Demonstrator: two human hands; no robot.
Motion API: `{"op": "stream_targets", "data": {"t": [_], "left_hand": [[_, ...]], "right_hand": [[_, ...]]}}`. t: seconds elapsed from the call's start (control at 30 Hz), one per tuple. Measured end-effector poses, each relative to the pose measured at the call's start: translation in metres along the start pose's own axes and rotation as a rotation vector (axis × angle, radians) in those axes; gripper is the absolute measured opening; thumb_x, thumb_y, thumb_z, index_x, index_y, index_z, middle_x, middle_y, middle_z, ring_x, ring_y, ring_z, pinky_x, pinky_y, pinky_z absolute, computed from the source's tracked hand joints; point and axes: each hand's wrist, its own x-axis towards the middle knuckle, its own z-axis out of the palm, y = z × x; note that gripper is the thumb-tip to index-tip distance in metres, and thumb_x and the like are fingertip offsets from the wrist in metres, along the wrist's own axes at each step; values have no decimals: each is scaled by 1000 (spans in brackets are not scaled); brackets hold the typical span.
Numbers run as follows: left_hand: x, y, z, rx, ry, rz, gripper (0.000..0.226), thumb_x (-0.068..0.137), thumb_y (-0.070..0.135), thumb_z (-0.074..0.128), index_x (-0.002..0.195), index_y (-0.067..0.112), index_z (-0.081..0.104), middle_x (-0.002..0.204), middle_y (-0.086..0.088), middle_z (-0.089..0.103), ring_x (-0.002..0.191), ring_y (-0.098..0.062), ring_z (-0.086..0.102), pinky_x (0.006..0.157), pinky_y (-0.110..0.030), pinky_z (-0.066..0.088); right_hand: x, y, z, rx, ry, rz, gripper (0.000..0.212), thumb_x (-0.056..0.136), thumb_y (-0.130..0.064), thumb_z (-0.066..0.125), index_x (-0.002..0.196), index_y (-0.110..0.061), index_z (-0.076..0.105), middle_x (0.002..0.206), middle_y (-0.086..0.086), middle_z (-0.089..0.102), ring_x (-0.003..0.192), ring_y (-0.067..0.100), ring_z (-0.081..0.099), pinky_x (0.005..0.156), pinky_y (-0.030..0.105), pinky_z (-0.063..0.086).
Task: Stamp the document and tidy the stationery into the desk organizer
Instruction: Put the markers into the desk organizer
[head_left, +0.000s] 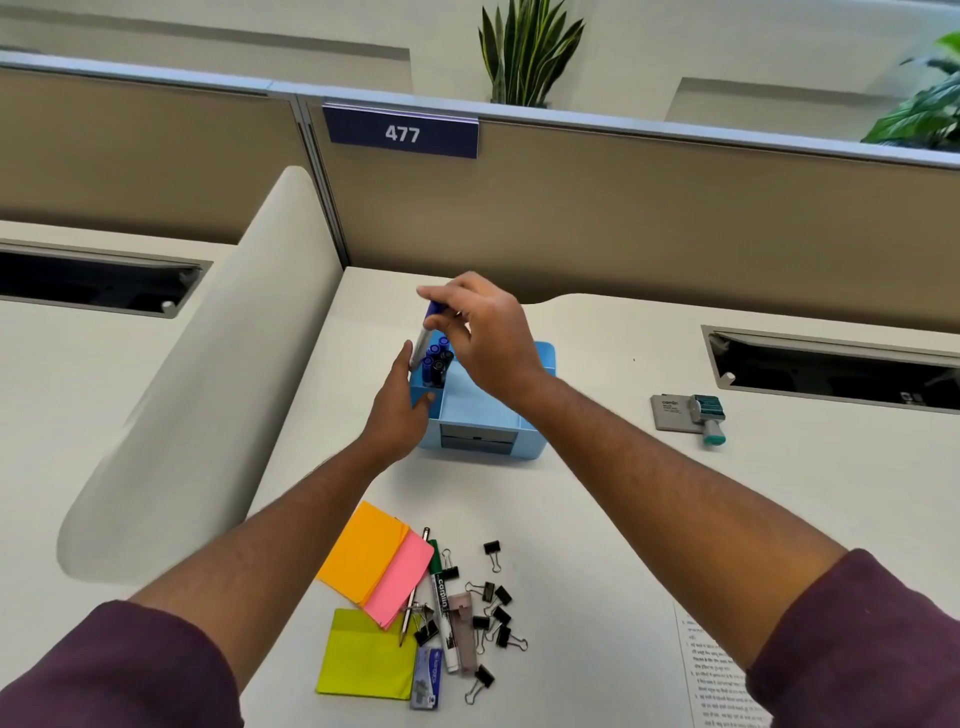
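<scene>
The light-blue plastic desk organizer (485, 415) stands mid-desk; its rear-left compartment holds upright blue- and black-capped markers (436, 358), the larger compartment beside it looks bare. The right hand (488, 338) pinches a white marker with a blue cap (427, 332) over that compartment, tilted. The left hand (402, 410), fingers straight, rests against the organizer's left wall. At 3 o'clock of the organizer lie a grey stamp pad (672, 413) and teal stamp (709, 418). At 6 o'clock lie sticky notes (366, 556) and black binder clips (493, 608); the printed document (711, 675) lies at 5 o'clock.
</scene>
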Motion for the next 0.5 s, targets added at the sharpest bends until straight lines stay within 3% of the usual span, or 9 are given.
{"op": "stream_targets", "data": {"t": [0.23,0.37,0.43,0.5], "left_hand": [[-3,0,1,9,-15,-30,67,100,9,52,156,23,18,153,-4,42,137,-25,45,109,-47,45],[-3,1,2,21,-6,-31,64,101,8,50,155,22,19,152,-6,42,136,-27,46,109,-46,44],[-4,2,3,18,-5,-26,65,101,7,50,156,22,18,153,-6,41,137,-27,46,108,-44,44],[-5,2,3,6,-6,-29,66,101,7,50,157,21,16,154,-7,39,137,-27,45,108,-42,44]], "right_hand": [[4,-1,14,-113,-26,-40,32,91,-7,70,124,-9,72,92,8,67,82,25,63,69,42,58],[9,-2,17,-216,-151,-117,32,91,-9,72,123,-12,73,95,8,68,85,27,63,66,40,58],[0,3,18,-300,-281,-104,34,94,-14,70,128,-16,70,107,7,69,98,26,62,72,42,59],[-11,10,19,-425,-408,-60,45,97,-20,66,142,-21,58,134,5,60,123,28,52,89,47,56]]}}
